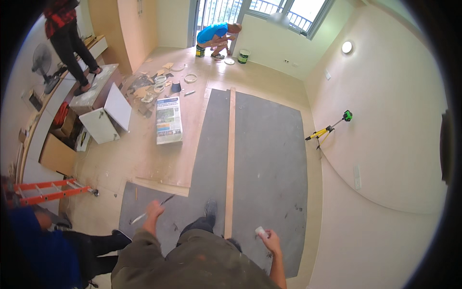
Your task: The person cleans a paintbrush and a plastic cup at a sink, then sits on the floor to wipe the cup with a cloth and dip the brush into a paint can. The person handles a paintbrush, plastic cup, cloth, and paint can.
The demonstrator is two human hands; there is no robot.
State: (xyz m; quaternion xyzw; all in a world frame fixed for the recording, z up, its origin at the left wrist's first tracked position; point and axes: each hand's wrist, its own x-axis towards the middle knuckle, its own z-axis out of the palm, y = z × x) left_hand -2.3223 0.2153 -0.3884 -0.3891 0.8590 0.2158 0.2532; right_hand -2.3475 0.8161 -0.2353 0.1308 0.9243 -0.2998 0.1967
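Note:
My left hand (154,210) is closed around a long thin tool (138,219). One end of it is pale and the other is dark; its exact kind is not clear. In my right hand (271,241), held out on the other side of my body, is a small white cylindrical object (260,231), perhaps a roll, too small to name surely. Both hands are above a grey floor covering (269,159). Between them, a long wooden plank (231,159) runs away from me across the covering, and my dark shoe (210,208) stands to its left.
A newspaper-covered block (169,120) and scattered scraps (144,89) lie ahead left. An orange ladder (53,191) and a blue-sleeved person (48,250) are close left. Another person stands on a cabinet (96,91); one crouches by a bucket (244,56). A yellow tripod (321,133) stands right.

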